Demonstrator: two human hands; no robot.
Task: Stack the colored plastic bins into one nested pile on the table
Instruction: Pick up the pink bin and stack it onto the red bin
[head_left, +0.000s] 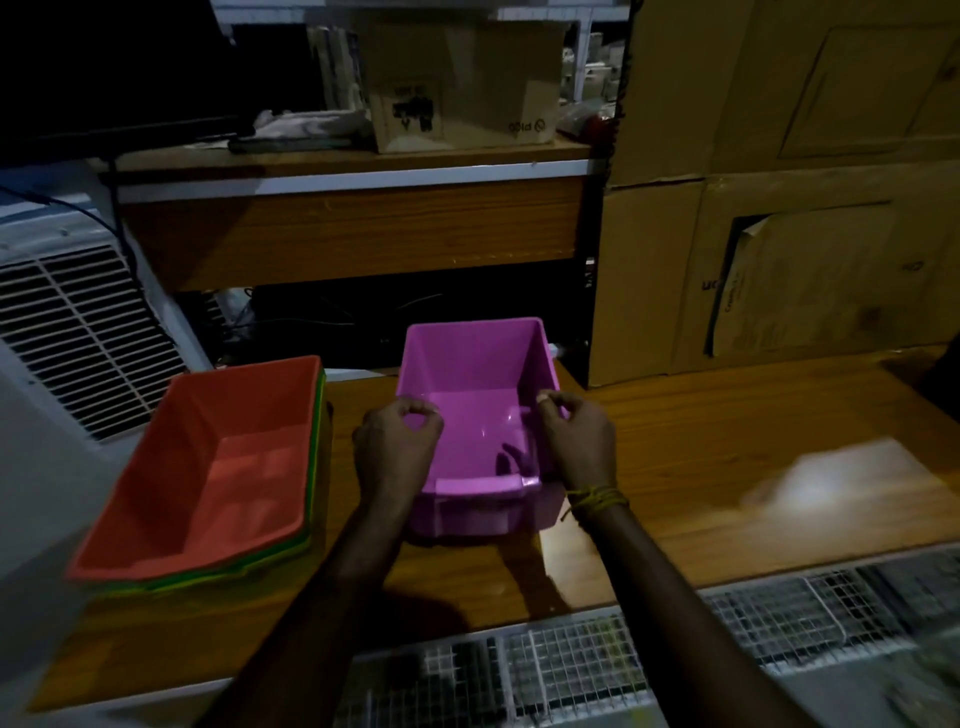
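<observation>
Two hands are seen from above at a purple bin (475, 410) standing upright on a wooden tabletop (701, 467), its open mouth facing up. The left hand (397, 447) is placed at the bin's left wall and the right hand (576, 441) at its right wall, so the bin lies directly between them. The fingers (415, 408) of each hand are curled, with thumb and fingertips pinched at the rim; the rims appear to be grasped, though the dim light leaves the contact itself uncertain. A yellow thread (597, 499) is tied around the right wrist.

To the left of the purple bin, just beside it but apart, a nested pile (218, 467) is seen: an orange bin (234, 452) sits on top, with green and yellow rims (314, 467) showing beneath it. The long axis of the pile runs from the near edge of the tabletop away from the viewer, tilted slightly rightward, and the purple bin's long axis runs roughly the same way. The pile is nearer the left hand.

The coming move is judged to be a lift and a carry leftward, with the purple bin lowered into the orange one; little turning should be needed, since the two axes nearly match. Cardboard boxes (779, 182) are stacked behind on the right.
</observation>
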